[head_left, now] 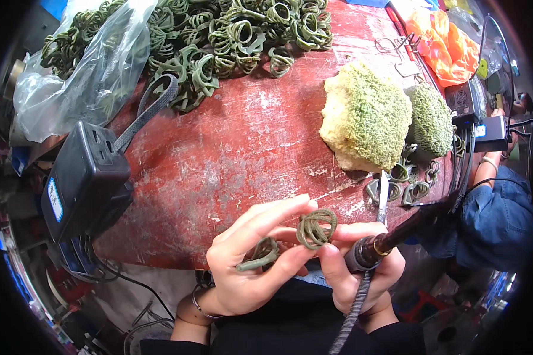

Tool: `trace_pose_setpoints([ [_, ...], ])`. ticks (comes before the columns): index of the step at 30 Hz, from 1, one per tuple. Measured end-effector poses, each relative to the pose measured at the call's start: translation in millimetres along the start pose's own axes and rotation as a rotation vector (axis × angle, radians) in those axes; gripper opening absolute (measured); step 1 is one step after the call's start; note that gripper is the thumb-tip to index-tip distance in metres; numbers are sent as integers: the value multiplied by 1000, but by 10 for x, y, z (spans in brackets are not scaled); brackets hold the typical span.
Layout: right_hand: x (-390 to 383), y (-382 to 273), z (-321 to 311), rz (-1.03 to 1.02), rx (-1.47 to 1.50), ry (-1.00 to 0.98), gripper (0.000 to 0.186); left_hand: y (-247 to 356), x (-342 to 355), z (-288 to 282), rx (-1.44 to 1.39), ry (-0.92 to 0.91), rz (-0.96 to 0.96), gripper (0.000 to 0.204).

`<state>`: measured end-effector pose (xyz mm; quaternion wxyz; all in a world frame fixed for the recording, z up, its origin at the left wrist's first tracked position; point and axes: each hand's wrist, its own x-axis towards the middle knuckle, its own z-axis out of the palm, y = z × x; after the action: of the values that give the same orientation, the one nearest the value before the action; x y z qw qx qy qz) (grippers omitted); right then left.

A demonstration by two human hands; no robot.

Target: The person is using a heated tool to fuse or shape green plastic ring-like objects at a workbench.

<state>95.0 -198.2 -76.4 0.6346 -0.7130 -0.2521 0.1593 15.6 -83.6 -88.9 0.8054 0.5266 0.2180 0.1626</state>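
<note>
Glossy, rounded dark tool (371, 251) and ridged, looped green rings (317, 228) fill both pinching hands (246, 287).

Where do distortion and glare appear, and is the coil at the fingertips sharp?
Head view: the red table has a curved near edge, black corners frame the image; the plastic bag shows shiny streaks; the green coil looks fairly sharp.

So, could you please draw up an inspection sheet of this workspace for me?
Surface: red table, paint worn and scuffed.
Job's things: green coil held at centre; second coil left of it; coil pile at the back; two rough greenish blocks.
Clutter: clear bag, orange bag, black box.
Hands: left hand and right hand grip the green coil; dark tool crosses the right, grip unclear.
Cables: black cable, lower left; dark cables, right.
Surroundings: another person in blue, right.
</note>
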Motion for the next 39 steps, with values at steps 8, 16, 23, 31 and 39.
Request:
trace_pose_setpoints([
  [8,-6,44,-41,-119,-166,-80,34,-14,93,-59,497,-75,235,47],
  [16,-108,69,-114,104,-103,-164,35,-5,82,-67,447,-53,192,45],
  [23,-59,77,-198,-16,-407,-222,43,26,54,-98,609,84,232,44],
  [31,-180,223,-359,-83,-549,-271,41,19,52,-165,617,160,224,39],
  [39,-121,156,-290,-153,-630,-253,32,38,84,-197,679,138,321,46],
])
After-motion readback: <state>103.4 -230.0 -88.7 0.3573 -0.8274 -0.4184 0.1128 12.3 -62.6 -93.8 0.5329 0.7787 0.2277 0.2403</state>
